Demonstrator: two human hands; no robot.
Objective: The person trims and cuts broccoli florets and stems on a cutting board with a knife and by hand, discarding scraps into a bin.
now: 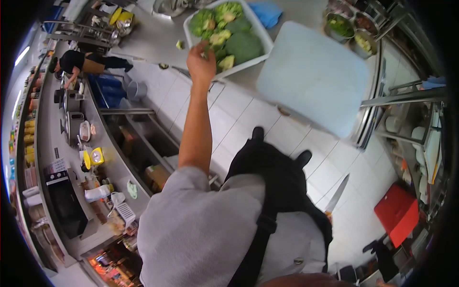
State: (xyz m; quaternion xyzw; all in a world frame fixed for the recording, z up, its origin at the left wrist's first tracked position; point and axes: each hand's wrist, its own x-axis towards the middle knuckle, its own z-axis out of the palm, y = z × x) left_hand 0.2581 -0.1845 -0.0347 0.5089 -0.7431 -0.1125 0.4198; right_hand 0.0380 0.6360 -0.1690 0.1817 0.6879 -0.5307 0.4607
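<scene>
My left hand [201, 63] reaches over the near left rim of a white tray [269, 44]. Its fingers are curled close to the broccoli [244, 45]; what they hold, if anything, is hidden. Cut green pieces and larger heads fill the tray. One small green scrap [180, 44] lies on the steel counter to its left. Low at my right side, a knife [338, 193] points forward and away from my body. Only a sliver of my right hand [329, 214] shows at its handle; the rest is behind my apron.
A pale cutting board [313, 76] lies right of the tray, by a blue cloth [265, 13]. Metal bowls [340, 26] of cut food stand beyond it. A co-worker [79, 63] stands at the far left counter. A red bin-like object [398, 213] is at right.
</scene>
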